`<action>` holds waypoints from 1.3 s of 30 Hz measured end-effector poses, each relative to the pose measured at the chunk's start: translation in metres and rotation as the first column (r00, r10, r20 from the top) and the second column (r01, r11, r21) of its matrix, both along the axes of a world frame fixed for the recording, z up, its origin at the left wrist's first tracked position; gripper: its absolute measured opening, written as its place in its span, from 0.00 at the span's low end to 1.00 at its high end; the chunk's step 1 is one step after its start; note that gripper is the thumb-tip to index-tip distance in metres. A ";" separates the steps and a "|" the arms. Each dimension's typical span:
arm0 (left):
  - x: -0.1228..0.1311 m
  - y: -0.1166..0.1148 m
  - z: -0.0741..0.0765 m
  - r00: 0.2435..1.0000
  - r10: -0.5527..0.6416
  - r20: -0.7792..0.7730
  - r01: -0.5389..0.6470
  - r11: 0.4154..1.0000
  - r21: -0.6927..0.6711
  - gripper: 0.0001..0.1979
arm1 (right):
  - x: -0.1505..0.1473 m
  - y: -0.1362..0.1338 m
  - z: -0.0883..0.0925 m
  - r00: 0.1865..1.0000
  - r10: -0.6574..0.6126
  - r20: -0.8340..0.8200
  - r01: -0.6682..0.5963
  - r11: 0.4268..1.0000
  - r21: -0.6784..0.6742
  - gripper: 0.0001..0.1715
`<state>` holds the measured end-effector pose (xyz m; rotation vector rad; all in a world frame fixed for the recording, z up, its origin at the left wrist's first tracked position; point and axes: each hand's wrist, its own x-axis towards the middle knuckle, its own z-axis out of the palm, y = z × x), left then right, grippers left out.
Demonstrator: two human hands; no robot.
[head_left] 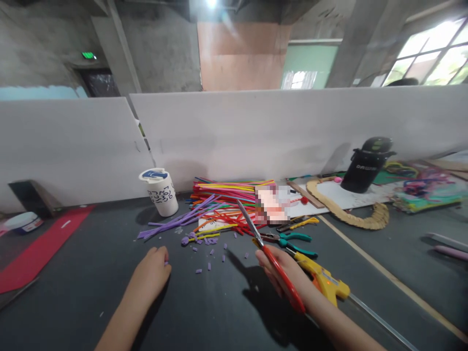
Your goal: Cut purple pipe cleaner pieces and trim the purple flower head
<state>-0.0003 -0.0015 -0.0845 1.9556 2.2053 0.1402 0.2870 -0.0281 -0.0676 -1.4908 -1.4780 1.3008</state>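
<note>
My right hand point(280, 268) grips red-handled scissors point(280, 273), whose blades look closed and point up and away over the table. My left hand point(153, 268) is closed near the table, and a bit of purple pipe cleaner point(167, 263) shows at its fingertips. Short purple cut pieces point(211, 252) lie scattered between the hands. Just beyond them is a small curled purple shape point(185, 241) beside a yellow pipe cleaner point(208, 235). Long purple pipe cleaners point(171, 224) lie farther back, against a pile of multicoloured ones point(226, 192).
Green-handled pliers point(292, 238) and a yellow glue gun point(321, 275) lie close to my right hand. A white cup point(161, 192) stands at back left. Behind a curved tan braided piece point(351, 219) stands a black bottle point(365, 165). A white partition point(237, 126) borders the table.
</note>
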 end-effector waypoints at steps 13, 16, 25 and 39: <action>0.044 0.016 0.008 0.949 -0.147 0.277 0.115 0.985 0.128 0.10 | -0.002 0.004 -0.011 0.998 0.026 0.058 -0.024 0.999 -0.032 0.19; 0.043 0.032 0.006 0.976 -0.126 0.175 0.090 0.976 0.199 0.08 | -0.001 0.004 -0.011 0.996 0.043 0.079 -0.040 0.998 -0.040 0.19; 0.046 0.045 -0.001 0.963 -0.263 0.061 0.250 0.954 0.169 0.08 | 0.000 0.005 -0.006 0.995 0.052 0.080 -0.052 0.999 -0.002 0.17; 0.043 0.039 0.006 0.941 -0.336 -0.041 0.338 0.922 0.189 0.07 | 0.002 0.006 -0.004 0.994 0.069 0.089 -0.068 0.998 -0.011 0.18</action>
